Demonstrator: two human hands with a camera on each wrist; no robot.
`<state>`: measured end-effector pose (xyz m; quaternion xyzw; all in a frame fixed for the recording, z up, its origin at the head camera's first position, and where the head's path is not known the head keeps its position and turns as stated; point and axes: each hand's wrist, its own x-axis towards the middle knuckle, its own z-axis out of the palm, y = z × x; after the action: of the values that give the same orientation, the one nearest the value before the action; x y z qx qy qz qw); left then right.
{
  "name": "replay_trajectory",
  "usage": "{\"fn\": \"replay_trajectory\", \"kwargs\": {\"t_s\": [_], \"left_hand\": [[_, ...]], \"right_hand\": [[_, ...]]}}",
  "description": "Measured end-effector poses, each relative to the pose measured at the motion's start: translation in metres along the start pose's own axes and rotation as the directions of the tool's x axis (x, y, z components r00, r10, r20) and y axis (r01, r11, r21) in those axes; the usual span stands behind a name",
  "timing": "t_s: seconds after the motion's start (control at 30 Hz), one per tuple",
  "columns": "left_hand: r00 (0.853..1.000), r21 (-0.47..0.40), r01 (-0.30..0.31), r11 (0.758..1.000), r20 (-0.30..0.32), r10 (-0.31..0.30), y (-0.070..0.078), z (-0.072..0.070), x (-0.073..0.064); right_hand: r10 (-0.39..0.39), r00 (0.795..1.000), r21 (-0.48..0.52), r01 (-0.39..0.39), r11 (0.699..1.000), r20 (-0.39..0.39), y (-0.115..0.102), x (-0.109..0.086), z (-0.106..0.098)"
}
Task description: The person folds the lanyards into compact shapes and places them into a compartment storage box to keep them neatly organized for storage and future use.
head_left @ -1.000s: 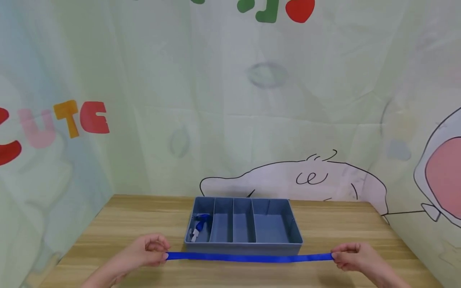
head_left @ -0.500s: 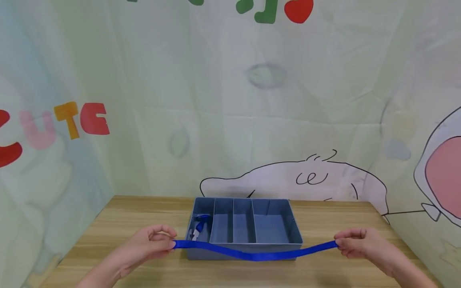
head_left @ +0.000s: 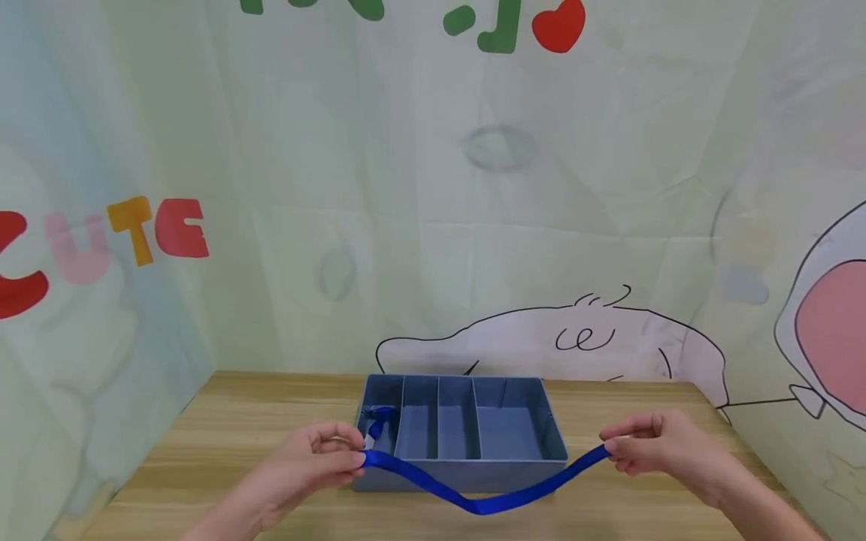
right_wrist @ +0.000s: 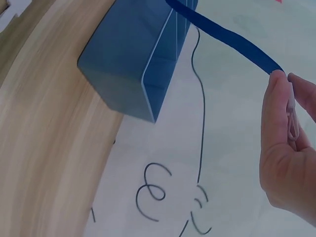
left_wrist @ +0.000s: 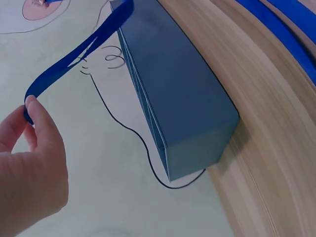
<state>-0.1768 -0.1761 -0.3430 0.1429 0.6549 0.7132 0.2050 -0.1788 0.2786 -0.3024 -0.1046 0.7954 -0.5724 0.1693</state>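
Note:
A blue lanyard [head_left: 482, 506] hangs between my two hands, sagging in front of the box. My left hand [head_left: 306, 469] pinches one end between thumb and fingers. My right hand [head_left: 666, 451] pinches the other end; in the right wrist view a small pale clip [right_wrist: 293, 121] shows between those fingers. Behind the strap stands a grey-blue divided box [head_left: 501, 473]. In its leftmost compartment lies a blue item with a whitish end [head_left: 379, 424], partly hidden by my left hand.
The box stands on a wooden table [head_left: 257, 409] against a printed curtain [head_left: 419, 248]. Blue bands [left_wrist: 276, 19] cross the upper right corner of the left wrist view. At the right wrist view's upper left corner, a pale object [right_wrist: 12, 12] is cut off.
Both hands have risen and come closer together, the left moving right. The lanyard, nearly straight a second ago, now droops in a deep curve. The box stays put; the head view tilts slightly.

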Motion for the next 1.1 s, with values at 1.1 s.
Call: {"fn": "replay_trajectory", "kwargs": {"t_s": [1.1], "left_hand": [[0.999, 0.092, 0.048, 0.995, 0.011, -0.049, 0.012, 0.084, 0.041]], "right_hand": [[-0.109, 0.975, 0.006, 0.110, 0.994, 0.191, -0.050, 0.045, 0.099]]}}
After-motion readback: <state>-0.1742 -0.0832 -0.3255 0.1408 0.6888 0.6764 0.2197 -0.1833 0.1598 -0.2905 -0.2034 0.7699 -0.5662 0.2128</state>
